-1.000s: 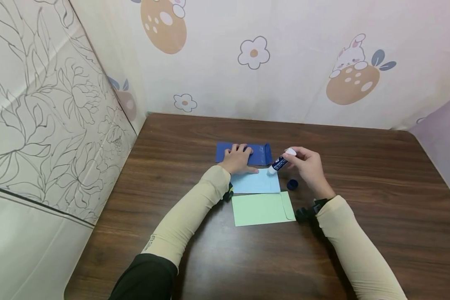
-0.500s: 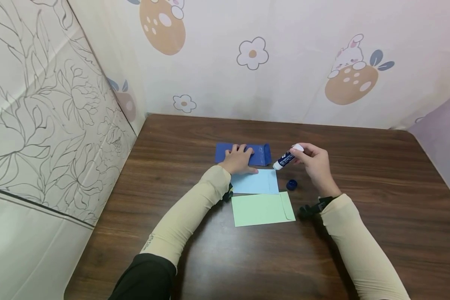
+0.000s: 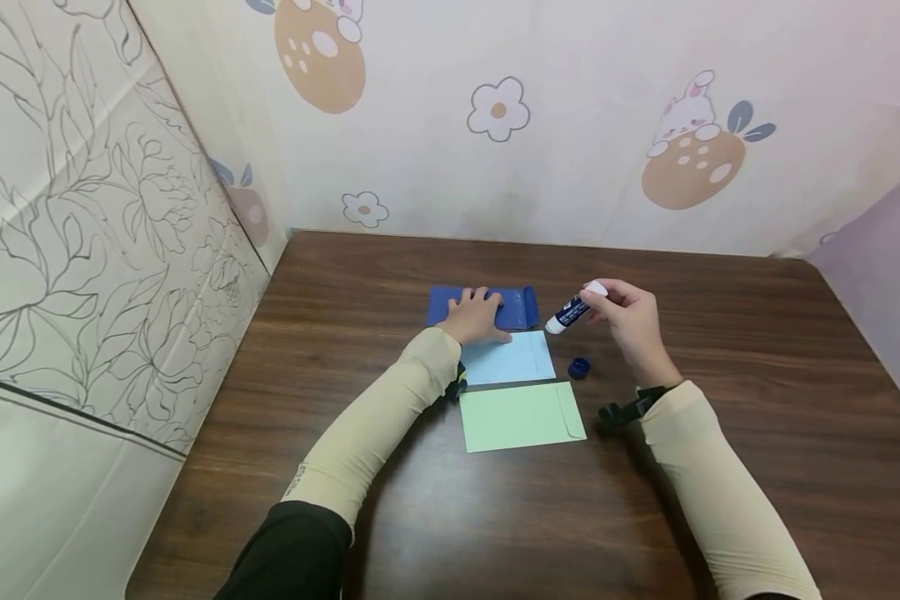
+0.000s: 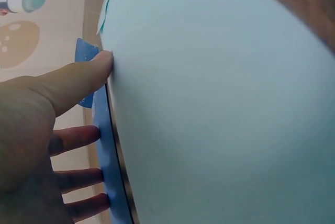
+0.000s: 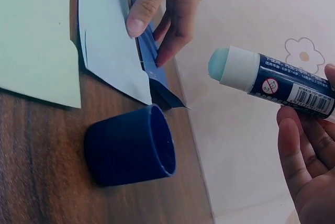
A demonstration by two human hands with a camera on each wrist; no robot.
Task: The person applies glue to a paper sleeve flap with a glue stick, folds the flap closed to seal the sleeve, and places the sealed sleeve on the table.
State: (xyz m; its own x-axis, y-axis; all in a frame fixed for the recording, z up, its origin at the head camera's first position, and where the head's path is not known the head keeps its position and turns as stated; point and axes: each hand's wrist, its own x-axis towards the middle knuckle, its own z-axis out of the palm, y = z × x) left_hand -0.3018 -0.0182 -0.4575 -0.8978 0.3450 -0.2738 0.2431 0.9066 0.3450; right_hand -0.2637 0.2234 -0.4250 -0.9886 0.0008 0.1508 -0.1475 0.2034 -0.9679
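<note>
My left hand (image 3: pixel 476 318) lies with spread fingers over the dark blue envelope (image 3: pixel 521 307), its thumb resting on the edge of the light blue envelope (image 3: pixel 512 360). In the left wrist view the fingertips (image 4: pixel 93 133) touch the dark blue paper. My right hand (image 3: pixel 630 323) pinches an uncapped glue stick (image 3: pixel 570 313) by its white base end, its tip pointing down and left near the light blue envelope's far right corner. A pale blue-green glue tip (image 5: pixel 218 64) shows in the right wrist view. The navy cap (image 3: pixel 579 367) stands on the table below that hand.
Nearest to me lies a light green envelope (image 3: pixel 523 417), flap toward the right. All of these sit on a dark wooden table (image 3: pixel 757 358). A patterned wall (image 3: pixel 570 167) borders its far edge, and a floral panel (image 3: pixel 120 217) stands at the left.
My right hand has lifted the glue stick off the light blue envelope's flap end and moved it slightly right and away from me. The left hand has stayed in place.
</note>
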